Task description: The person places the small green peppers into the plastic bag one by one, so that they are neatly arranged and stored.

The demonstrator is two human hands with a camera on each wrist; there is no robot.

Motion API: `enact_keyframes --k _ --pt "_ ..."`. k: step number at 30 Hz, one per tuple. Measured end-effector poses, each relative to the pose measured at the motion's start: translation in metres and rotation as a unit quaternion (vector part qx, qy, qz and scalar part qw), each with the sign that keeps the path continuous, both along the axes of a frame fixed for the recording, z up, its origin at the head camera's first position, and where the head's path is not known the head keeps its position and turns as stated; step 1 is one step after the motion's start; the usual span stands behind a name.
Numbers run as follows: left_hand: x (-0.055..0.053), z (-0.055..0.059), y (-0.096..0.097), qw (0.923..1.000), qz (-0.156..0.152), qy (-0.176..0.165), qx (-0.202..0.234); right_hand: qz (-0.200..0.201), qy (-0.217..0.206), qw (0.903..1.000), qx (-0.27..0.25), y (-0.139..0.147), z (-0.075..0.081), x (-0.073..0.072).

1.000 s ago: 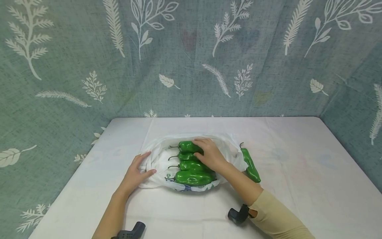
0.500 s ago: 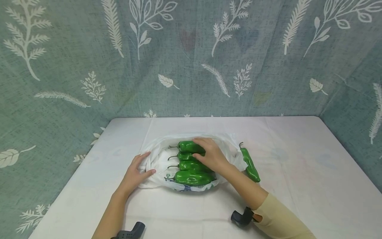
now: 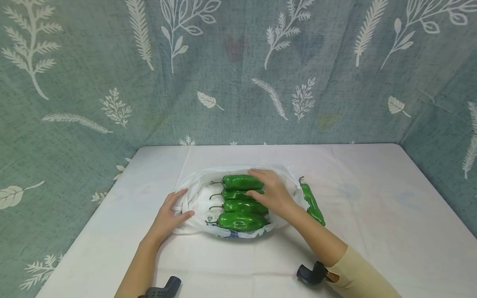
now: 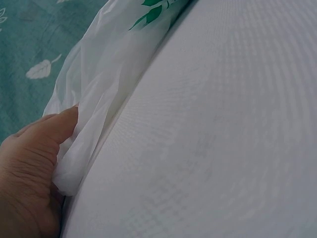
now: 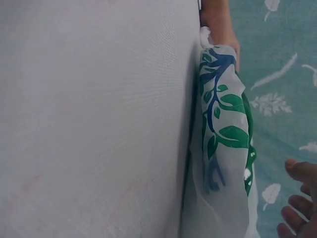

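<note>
A white plastic bag lies with its mouth spread upward on the table. Several glossy green peppers lie in a row inside it, stems toward the left. My left hand rests at the bag's left end, thumb and index finger spread apart against the plastic. In the left wrist view, its thumb lies along the bunched film. My right hand is over the right ends of the two rear peppers, its thumb and fingers apart. The right wrist view shows these fingers loosely bent and holding nothing.
Another green pepper lies on the table just outside the bag's right edge, partly behind my right forearm. The white-covered table has a patterned green cloth hanging behind it.
My right hand has drawn back to the right, showing more of the rear peppers. My left hand and the bag stay where they were.
</note>
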State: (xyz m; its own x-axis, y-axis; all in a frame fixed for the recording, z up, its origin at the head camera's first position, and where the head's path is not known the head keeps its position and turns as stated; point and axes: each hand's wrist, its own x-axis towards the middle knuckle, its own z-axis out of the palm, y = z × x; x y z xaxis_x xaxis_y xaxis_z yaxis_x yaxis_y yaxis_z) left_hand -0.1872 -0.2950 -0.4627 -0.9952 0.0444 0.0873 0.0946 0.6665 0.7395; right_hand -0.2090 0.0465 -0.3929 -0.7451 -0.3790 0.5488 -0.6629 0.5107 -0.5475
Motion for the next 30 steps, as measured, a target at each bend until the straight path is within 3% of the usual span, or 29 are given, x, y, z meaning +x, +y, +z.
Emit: enact_keyframes --k 9,30 --pt "0.001 0.001 0.001 1.0 0.002 -0.002 0.001 0.001 0.032 0.9987 -0.039 0.01 0.006 0.006" --pt "0.001 0.002 0.001 1.0 -0.002 0.003 0.003 -0.022 0.105 0.9929 -0.051 0.048 0.016 0.006"
